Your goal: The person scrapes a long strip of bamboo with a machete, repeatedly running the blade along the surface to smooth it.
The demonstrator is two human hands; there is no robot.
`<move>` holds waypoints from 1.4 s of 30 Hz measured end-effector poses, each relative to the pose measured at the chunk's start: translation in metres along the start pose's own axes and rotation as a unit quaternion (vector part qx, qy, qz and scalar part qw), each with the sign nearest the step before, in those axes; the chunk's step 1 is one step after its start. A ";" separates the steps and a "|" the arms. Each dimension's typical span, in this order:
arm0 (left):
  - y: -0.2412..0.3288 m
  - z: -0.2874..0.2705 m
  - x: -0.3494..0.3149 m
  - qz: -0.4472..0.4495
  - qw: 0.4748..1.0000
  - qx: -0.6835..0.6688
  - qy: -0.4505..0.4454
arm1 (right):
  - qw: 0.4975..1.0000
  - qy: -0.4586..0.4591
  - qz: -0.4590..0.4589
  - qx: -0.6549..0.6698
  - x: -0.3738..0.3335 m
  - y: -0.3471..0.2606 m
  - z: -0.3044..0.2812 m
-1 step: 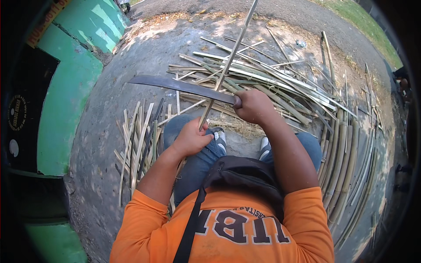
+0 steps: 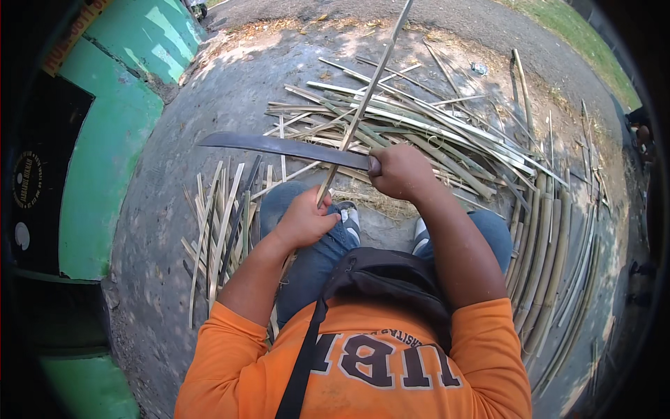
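My left hand (image 2: 307, 218) is closed around the lower part of a long bamboo strip (image 2: 370, 91), which slants up and away past the top of the picture. In my right hand (image 2: 403, 172) is the handle of a machete (image 2: 279, 144). Its long dark blade points left and lies crosswise over the strip, just above my left hand. Blade and strip seem to touch where they cross. The strip's lower end runs down beside my left forearm and is partly hidden.
Beyond my feet lies a loose pile of split bamboo strips (image 2: 419, 126). More cut strips (image 2: 222, 223) lie by my left knee. Long bamboo poles (image 2: 541, 258) stretch along the ground at my right. A green wall (image 2: 105, 160) stands on the left.
The machete and my right hand have shifted slightly nearer to me and to the left along the strip. My left hand and the strip look still.
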State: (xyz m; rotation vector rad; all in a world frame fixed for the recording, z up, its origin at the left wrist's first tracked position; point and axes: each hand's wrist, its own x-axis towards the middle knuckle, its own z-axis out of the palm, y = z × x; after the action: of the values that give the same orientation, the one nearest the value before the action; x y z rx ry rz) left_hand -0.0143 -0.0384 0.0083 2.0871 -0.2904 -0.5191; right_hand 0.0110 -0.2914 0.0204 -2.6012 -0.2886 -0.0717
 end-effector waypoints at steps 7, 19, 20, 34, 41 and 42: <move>-0.011 0.006 0.003 0.018 0.998 0.053 0.014 | 0.995 -0.085 0.049 -0.014 0.009 0.019 0.000; -0.015 0.006 0.003 0.018 0.999 0.049 0.016 | 0.999 -0.018 -0.014 -0.023 -0.001 0.003 0.001; -0.013 0.006 0.003 0.019 0.998 0.049 0.013 | 0.999 -0.027 0.011 -0.032 0.001 0.013 -0.002; -0.006 0.005 0.001 0.001 0.997 0.080 0.005 | 0.996 -0.062 0.053 -0.024 0.010 0.028 -0.003; -0.002 0.004 -0.002 -0.006 0.997 0.075 0.012 | 0.999 -0.018 0.029 0.012 0.003 0.009 0.001; -0.002 0.004 -0.004 0.000 0.998 0.068 0.009 | 0.999 -0.035 0.007 -0.011 0.002 0.006 0.001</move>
State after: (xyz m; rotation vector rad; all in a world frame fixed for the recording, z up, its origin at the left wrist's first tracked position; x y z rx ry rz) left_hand -0.0201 -0.0386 0.0055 2.2219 -0.3220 -0.4927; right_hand 0.0142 -0.2953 0.0168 -2.6318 -0.2964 0.0198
